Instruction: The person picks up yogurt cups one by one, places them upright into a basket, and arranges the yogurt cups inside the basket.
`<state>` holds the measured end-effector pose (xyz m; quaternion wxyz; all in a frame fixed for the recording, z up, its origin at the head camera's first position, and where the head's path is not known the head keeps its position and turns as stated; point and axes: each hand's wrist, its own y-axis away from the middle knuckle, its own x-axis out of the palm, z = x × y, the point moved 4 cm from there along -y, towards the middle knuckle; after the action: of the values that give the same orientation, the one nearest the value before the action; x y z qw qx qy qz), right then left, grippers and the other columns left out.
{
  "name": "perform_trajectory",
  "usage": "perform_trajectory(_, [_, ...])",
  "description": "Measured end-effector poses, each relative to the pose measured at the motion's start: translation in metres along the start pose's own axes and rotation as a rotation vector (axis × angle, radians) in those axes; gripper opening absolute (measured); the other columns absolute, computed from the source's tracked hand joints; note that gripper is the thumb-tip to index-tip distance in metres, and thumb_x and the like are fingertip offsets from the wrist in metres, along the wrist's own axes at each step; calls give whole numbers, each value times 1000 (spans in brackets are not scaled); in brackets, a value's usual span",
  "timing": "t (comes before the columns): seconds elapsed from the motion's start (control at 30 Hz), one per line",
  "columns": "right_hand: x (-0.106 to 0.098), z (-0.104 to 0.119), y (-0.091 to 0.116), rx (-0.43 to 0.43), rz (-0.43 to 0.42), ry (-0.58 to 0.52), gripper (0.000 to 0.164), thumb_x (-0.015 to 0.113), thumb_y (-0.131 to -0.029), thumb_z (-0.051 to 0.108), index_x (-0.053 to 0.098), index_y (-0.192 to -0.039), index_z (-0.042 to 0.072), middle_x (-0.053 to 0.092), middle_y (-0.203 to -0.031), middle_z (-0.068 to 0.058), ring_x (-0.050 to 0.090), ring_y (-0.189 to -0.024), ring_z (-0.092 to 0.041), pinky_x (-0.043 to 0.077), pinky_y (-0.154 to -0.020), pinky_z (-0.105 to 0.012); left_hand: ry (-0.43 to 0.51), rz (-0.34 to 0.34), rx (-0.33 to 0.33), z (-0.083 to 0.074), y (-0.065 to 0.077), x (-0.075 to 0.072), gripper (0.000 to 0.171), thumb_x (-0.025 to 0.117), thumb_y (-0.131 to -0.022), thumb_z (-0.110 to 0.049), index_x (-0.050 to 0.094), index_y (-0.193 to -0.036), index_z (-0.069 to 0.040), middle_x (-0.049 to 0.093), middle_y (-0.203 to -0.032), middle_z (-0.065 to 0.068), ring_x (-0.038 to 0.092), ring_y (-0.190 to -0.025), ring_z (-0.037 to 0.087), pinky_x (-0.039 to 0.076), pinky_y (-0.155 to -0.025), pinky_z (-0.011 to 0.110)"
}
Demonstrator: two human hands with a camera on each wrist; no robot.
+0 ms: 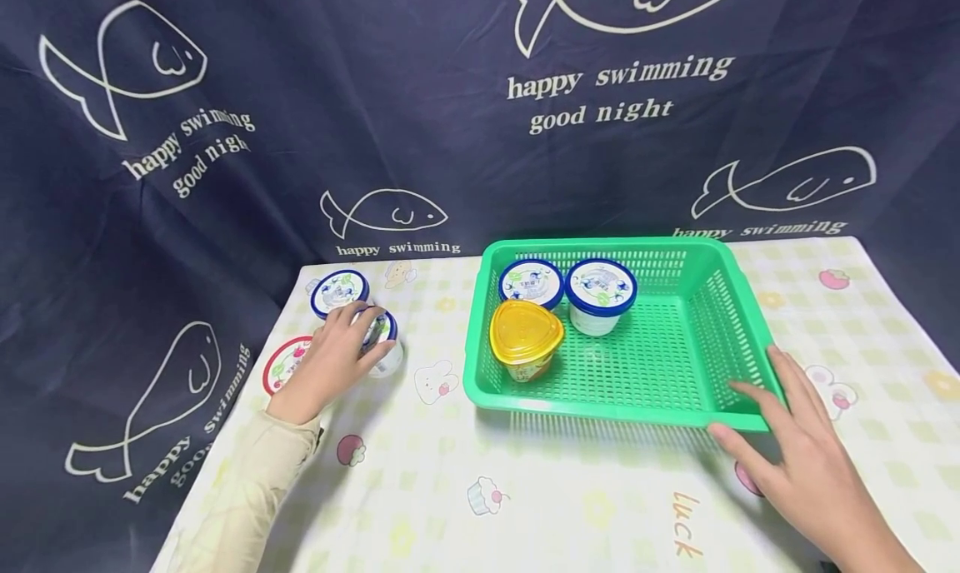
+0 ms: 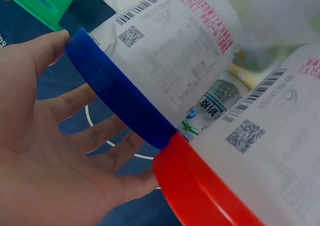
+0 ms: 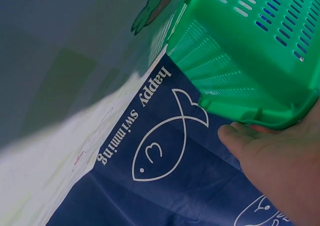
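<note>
Left hand spans blue-lidded tub, pinch unconfirmable from here; square grip advised, right hand spread at green basket.

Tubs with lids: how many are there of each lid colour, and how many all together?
Blue-lidded tubs: 4 (2 in the green basket, 2 on the table)
Red-lidded tub: 1 (on the table)
Yellow-lidded tub: 1 (in the basket)
Total: 6
</note>
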<state>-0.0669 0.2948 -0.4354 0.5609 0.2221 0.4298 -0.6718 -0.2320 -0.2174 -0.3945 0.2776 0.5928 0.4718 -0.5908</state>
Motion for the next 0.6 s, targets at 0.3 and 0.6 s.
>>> perform_trajectory(0.3, [0,1,-1,-13,-9,-6,59,77,-87,32,55,-132,1,5,-167,-9,1,-153,-29,1,-118,-60,3,-39,44,-4,3,3,52,70,-93,-35,56,-131,-2,48,-136,28,46,-122,47,41,-96,63])
perform_trajectory(0.6, [-1,0,0,1,0,0,59,77,-87,33,55,-133,1,4,-167,-10,0,-153,-30,0,-118,-60,-1,-64,95,-14,2,3,48,71,-92,-34,59,-127,-4,51,-132,26,47,-121,47,40,-97,63])
